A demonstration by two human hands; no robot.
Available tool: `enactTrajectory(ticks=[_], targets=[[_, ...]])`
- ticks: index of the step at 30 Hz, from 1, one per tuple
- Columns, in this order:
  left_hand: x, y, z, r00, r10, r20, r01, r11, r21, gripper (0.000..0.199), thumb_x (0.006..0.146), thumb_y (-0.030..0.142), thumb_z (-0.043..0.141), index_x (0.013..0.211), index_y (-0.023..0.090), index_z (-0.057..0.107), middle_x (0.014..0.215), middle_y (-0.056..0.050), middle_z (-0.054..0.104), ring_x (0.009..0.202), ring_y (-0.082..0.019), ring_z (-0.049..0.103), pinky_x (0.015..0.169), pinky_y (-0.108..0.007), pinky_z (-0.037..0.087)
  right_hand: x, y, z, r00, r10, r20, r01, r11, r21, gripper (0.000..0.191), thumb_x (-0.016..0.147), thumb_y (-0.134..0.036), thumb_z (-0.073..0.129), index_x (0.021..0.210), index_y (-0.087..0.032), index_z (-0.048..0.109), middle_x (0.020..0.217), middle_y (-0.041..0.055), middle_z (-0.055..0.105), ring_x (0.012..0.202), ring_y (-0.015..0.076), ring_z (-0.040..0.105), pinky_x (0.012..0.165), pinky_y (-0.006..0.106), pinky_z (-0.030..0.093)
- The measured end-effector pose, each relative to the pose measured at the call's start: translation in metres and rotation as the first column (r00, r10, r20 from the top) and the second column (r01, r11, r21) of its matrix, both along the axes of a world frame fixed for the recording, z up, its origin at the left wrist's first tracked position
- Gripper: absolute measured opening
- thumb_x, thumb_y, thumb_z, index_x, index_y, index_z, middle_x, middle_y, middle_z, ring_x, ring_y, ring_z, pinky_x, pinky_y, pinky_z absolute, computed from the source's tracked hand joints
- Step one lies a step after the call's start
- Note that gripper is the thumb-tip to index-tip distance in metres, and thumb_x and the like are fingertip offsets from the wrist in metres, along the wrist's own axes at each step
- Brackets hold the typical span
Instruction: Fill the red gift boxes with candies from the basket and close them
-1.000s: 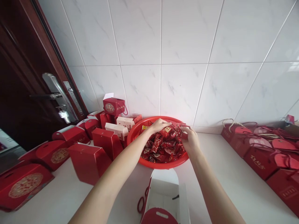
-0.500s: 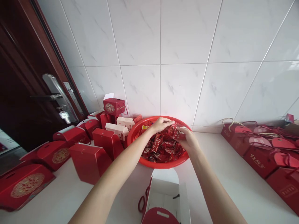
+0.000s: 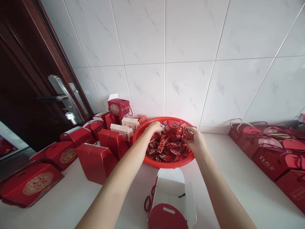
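Observation:
A red plastic basket [image 3: 164,165] holds a heap of red-wrapped candies [image 3: 164,144]. My left hand [image 3: 156,127] reaches into its left back part with the fingers drawn together. A bit of bluish wrapper shows by those fingertips, but what they hold is unclear. Over the basket's right side, my right hand [image 3: 197,140] is closed, thumb and fingers pinching a red candy packet [image 3: 187,132]. Below the basket, nearest me, stands an open red gift box [image 3: 168,216] with a white inside, its flaps up and a red cord handle on the left.
Closed red gift boxes [image 3: 66,152] and upright red boxes [image 3: 95,162] crowd the left of the white counter [image 3: 214,178]. One small box [image 3: 118,107] sits on top of others. More red bags [image 3: 269,159] line the right. Tiled wall behind; a dark door [image 3: 30,73] at left.
My left hand has drawn back leftward, away from my right hand, to the basket's left side. My right hand still grips a red packet and has shifted slightly right. The view has shifted a little.

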State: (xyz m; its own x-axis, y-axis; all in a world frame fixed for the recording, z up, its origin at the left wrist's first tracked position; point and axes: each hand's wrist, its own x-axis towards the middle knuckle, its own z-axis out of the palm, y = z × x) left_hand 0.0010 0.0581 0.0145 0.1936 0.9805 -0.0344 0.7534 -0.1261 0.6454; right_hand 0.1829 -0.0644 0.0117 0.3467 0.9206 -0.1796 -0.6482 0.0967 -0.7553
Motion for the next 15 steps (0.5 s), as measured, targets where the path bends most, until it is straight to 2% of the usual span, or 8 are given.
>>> enactTrajectory(ticks=[3,6,8,10,12,13,15], targets=[[0.005,-0.001,0.003,0.99,-0.077,-0.121,0.069,0.995,-0.069,0.022,0.047,0.017,0.085,0.052,0.024,0.064,0.059,0.003,0.062,0.078,-0.022,0.062,0.069,-0.026,0.044,0.0,0.0,0.0,1.0,-0.003,-0.005,0.003,1.0,-0.004,0.015,0.052,-0.013,0.072,0.062,-0.019,0.064,0.06,-0.0028,0.066,0.055,0.012,0.058,0.045,0.021,0.048],[0.01,-0.009,0.009,0.977,-0.168,-0.132,0.154,0.982,-0.106,0.026,0.046,0.01,0.082,0.066,0.026,0.075,0.066,0.005,0.067,0.079,-0.02,0.064,0.07,-0.025,0.046,0.0,0.002,-0.002,1.0,-0.005,-0.013,0.005,1.0,0.004,0.016,0.051,-0.014,0.074,0.062,-0.019,0.063,0.059,-0.0033,0.066,0.054,0.0118,0.057,0.045,0.021,0.047],[0.012,-0.016,0.012,0.957,-0.289,-0.017,0.281,0.942,-0.182,0.029,0.051,0.008,0.08,0.075,0.025,0.079,0.07,0.004,0.071,0.077,-0.019,0.066,0.072,-0.026,0.048,0.0,0.003,-0.003,1.0,-0.002,-0.006,0.002,1.0,0.012,0.016,0.051,-0.015,0.074,0.062,-0.019,0.063,0.059,-0.0034,0.066,0.054,0.0122,0.057,0.045,0.021,0.047],[0.015,-0.022,0.015,0.892,-0.405,0.199,0.449,0.843,-0.295,0.027,0.057,0.013,0.081,0.082,0.023,0.08,0.075,0.001,0.074,0.074,-0.02,0.069,0.074,-0.03,0.052,0.0,0.003,-0.004,1.0,-0.006,0.005,0.006,1.0,0.015,0.017,0.051,-0.015,0.075,0.062,-0.02,0.062,0.058,-0.0035,0.066,0.054,0.0128,0.057,0.045,0.022,0.048],[0.018,-0.027,0.017,0.817,-0.415,0.401,0.558,0.745,-0.365,0.028,0.06,0.024,0.085,0.087,0.02,0.08,0.08,-0.003,0.076,0.073,-0.021,0.071,0.075,-0.033,0.054,0.0,0.003,-0.005,1.0,-0.016,0.011,0.016,1.0,0.014,0.018,0.051,-0.015,0.074,0.062,-0.02,0.061,0.057,-0.0035,0.065,0.054,0.0132,0.058,0.045,0.022,0.047],[0.019,-0.028,0.019,0.797,-0.389,0.462,0.571,0.734,-0.367,0.031,0.061,0.029,0.087,0.09,0.02,0.079,0.083,-0.004,0.077,0.074,-0.021,0.071,0.074,-0.033,0.054,0.001,0.003,-0.005,1.0,-0.022,0.011,0.022,1.0,0.015,0.018,0.051,-0.015,0.074,0.062,-0.021,0.061,0.057,-0.0036,0.065,0.054,0.0132,0.058,0.045,0.022,0.047],[0.019,-0.027,0.02,0.79,-0.33,0.516,0.534,0.783,-0.317,0.036,0.062,0.037,0.087,0.092,0.019,0.078,0.087,-0.005,0.077,0.08,-0.021,0.071,0.074,-0.032,0.053,0.001,0.003,-0.005,0.999,-0.03,0.013,0.03,0.999,0.013,0.019,0.051,-0.015,0.074,0.064,-0.021,0.061,0.058,-0.0044,0.065,0.054,0.0122,0.057,0.045,0.021,0.046]])
